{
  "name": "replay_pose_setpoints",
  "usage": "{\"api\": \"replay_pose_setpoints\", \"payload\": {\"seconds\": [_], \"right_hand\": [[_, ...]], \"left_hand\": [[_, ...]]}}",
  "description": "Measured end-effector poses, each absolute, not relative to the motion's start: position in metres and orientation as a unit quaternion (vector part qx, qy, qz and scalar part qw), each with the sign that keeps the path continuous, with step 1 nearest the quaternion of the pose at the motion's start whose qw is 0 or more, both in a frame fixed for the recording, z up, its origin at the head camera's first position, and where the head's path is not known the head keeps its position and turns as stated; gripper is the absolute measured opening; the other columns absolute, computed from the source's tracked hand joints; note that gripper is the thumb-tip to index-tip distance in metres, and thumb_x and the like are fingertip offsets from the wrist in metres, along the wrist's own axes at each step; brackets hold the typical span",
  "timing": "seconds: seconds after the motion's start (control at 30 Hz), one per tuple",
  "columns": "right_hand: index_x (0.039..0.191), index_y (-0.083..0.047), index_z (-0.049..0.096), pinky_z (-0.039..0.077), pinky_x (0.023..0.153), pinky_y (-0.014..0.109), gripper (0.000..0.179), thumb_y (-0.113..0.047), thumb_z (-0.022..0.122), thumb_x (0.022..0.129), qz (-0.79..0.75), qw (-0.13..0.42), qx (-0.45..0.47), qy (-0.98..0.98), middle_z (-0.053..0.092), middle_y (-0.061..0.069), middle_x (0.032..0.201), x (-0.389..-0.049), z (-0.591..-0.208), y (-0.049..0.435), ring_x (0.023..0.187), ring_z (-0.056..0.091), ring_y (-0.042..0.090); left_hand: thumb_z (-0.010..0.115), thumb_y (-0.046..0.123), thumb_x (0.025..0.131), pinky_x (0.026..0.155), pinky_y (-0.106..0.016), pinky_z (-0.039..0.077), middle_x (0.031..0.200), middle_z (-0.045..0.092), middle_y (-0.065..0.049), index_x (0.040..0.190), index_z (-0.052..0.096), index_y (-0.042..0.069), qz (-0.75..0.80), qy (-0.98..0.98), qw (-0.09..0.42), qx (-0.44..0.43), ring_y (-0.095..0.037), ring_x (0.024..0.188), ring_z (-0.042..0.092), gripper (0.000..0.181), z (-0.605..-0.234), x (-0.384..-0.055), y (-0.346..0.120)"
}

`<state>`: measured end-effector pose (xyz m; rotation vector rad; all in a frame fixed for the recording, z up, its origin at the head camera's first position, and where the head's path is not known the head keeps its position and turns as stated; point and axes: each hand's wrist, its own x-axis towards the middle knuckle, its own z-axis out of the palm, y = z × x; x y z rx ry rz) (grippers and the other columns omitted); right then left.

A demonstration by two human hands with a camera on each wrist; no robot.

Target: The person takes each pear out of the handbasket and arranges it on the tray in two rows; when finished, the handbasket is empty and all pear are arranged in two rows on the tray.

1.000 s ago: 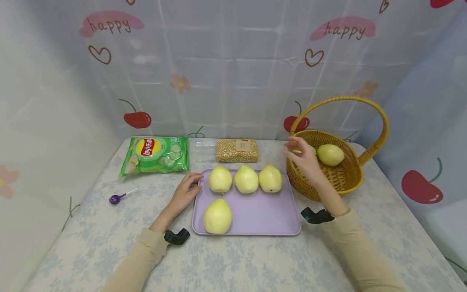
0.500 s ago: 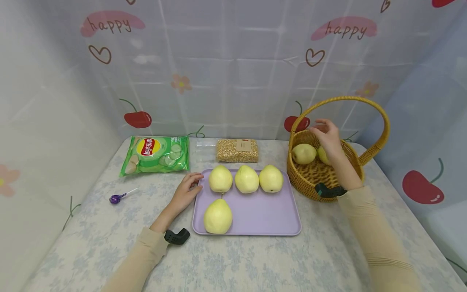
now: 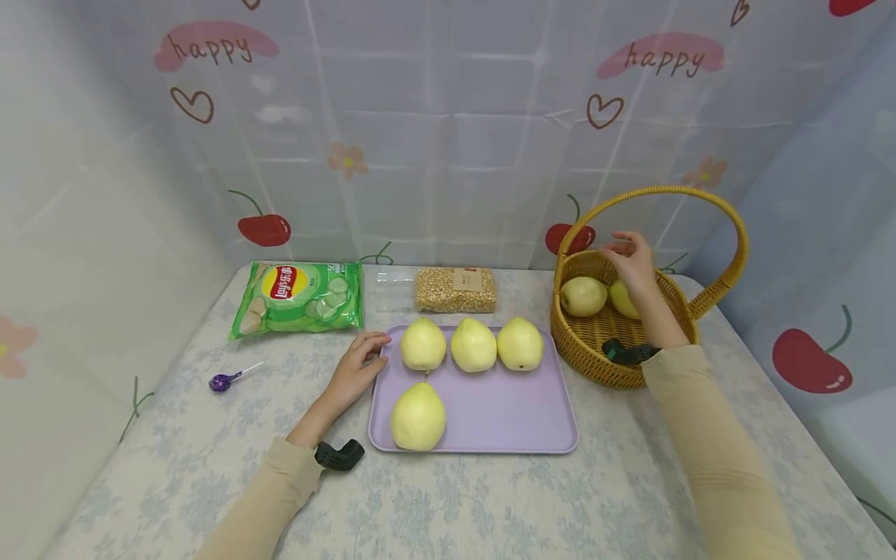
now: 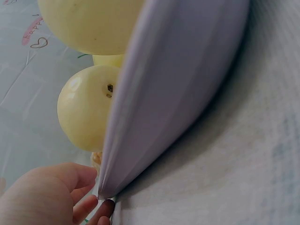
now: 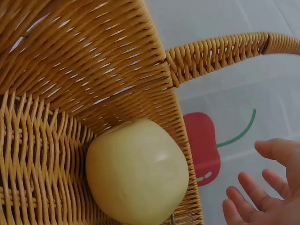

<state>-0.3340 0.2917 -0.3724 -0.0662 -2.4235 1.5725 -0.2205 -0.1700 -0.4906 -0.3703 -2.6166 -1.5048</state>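
Note:
My left hand (image 3: pixel 358 365) rests at the left edge of a lilac tray (image 3: pixel 504 420), relaxed fingertips touching its rim; the left wrist view shows thumb and fingers right at the tray's edge. On the tray, a back row holds three pale yellow pears (image 3: pixel 473 344), and another pear (image 3: pixel 418 416) sits front left. Over the back of a wicker basket (image 3: pixel 595 362), my right hand (image 3: pixel 635 268) hovers with fingers loosely bent and nothing between them. Inside the basket lie two pears, the left pear (image 3: pixel 584 296) fully visible and the right pear (image 3: pixel 621 299) partly behind my hand.
A green bag of chips (image 3: pixel 301 299) lies back left, with a purple lollipop (image 3: pixel 222 382) in front of it. Behind the tray is a clear pack of corn kernels (image 3: pixel 455 290). The basket's tall handle (image 3: pixel 658 189) arches over the basket, and a printed curtain hangs behind the table.
My right hand has moved right from the basket's left rim to over its back, uncovering the left pear and partly covering the right one. My left hand stays put.

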Motion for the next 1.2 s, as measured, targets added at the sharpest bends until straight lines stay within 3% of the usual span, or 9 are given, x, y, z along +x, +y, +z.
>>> {"api": "replay_pose_setpoints", "payload": {"seconds": [0.13,0.3,0.47,0.67,1.0,1.07,1.2], "right_hand": [[0.139,0.000,0.039,0.042,0.087,0.022,0.057,-0.025,0.060,0.093,0.523,0.117,-0.021,-0.844,0.052,-0.016,0.094,-0.334,-0.378,0.295,0.084,0.048,-0.009],[0.140,0.002,0.037,0.042,0.084,0.020,0.061,-0.025,0.062,0.092,0.503,0.109,-0.010,-0.857,0.056,0.003,0.111,-0.331,-0.385,0.295,0.087,0.046,-0.009],[0.143,0.001,0.034,0.042,0.082,0.018,0.063,-0.025,0.062,0.092,0.489,0.090,-0.003,-0.867,0.051,0.018,0.126,-0.330,-0.390,0.296,0.088,0.044,-0.007],[0.144,0.000,0.032,0.040,0.077,0.010,0.065,-0.022,0.062,0.092,0.490,0.073,0.005,-0.869,0.047,0.024,0.132,-0.331,-0.392,0.297,0.090,0.044,-0.006],[0.142,0.004,0.032,0.038,0.079,0.011,0.064,-0.018,0.063,0.091,0.488,0.064,0.032,-0.870,0.049,0.029,0.129,-0.329,-0.392,0.297,0.089,0.045,-0.007],[0.142,0.005,0.032,0.038,0.081,0.012,0.064,-0.017,0.063,0.091,0.484,0.061,0.034,-0.872,0.049,0.029,0.129,-0.328,-0.392,0.296,0.094,0.048,-0.001],[0.143,0.006,0.030,0.039,0.087,0.018,0.065,-0.014,0.063,0.090,0.478,0.042,0.042,-0.876,0.047,0.032,0.130,-0.328,-0.391,0.295,0.112,0.051,0.027]], "left_hand": [[0.058,0.006,0.092,0.100,-0.050,0.041,0.136,0.049,-0.018,0.127,0.057,-0.001,-0.512,-0.847,0.051,-0.129,-0.035,0.118,0.052,0.035,-0.494,-0.222,-0.172],[0.058,0.006,0.092,0.100,-0.050,0.041,0.135,0.049,-0.017,0.126,0.057,0.000,-0.512,-0.847,0.052,-0.134,-0.033,0.119,0.052,0.035,-0.495,-0.223,-0.174],[0.057,0.008,0.093,0.100,-0.046,0.042,0.135,0.049,-0.015,0.127,0.057,0.002,-0.499,-0.855,0.049,-0.134,-0.031,0.119,0.052,0.035,-0.495,-0.224,-0.175],[0.057,0.008,0.092,0.100,-0.048,0.042,0.137,0.048,-0.016,0.127,0.057,0.001,-0.505,-0.851,0.049,-0.134,-0.033,0.119,0.052,0.035,-0.495,-0.224,-0.175],[0.056,0.008,0.093,0.102,-0.049,0.041,0.137,0.047,-0.016,0.127,0.056,0.001,-0.507,-0.851,0.040,-0.133,-0.033,0.121,0.051,0.035,-0.494,-0.223,-0.174],[0.056,0.008,0.093,0.102,-0.050,0.041,0.137,0.047,-0.016,0.127,0.056,0.001,-0.506,-0.851,0.043,-0.136,-0.034,0.121,0.051,0.035,-0.495,-0.223,-0.175],[0.056,0.006,0.093,0.101,-0.051,0.041,0.136,0.047,-0.019,0.127,0.056,-0.002,-0.509,-0.849,0.041,-0.137,-0.036,0.121,0.051,0.035,-0.484,-0.217,-0.172]]}}
